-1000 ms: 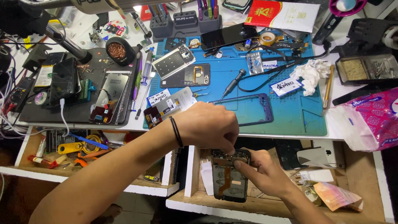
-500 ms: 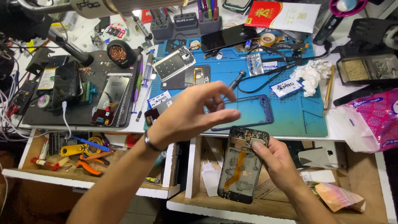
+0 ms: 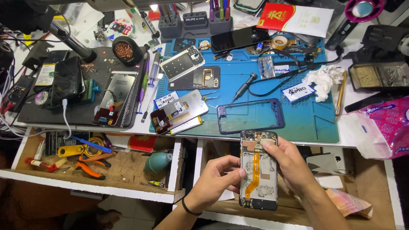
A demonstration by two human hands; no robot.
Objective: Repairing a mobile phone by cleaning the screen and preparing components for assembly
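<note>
You gripped the opened phone [image 3: 258,169] over the drawers: left hand [image 3: 215,182] pinched its left edge, right hand [image 3: 288,164] clamped the right side, palm hiding that edge. Beyond, a blue frame [image 3: 250,116] lay on the blue mat [image 3: 306,119]. Far back, a red-and-white envelope [image 3: 300,18]; at right, a pink bag [image 3: 390,123], cut off.

Pink bag [image 3: 383,127] cut off at right edge — contents hidden.

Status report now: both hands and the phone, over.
Left hand and right hand both grip the opened phone, back side up, orange flex cable showing. Held over the open drawer. Nothing in the way.
</note>
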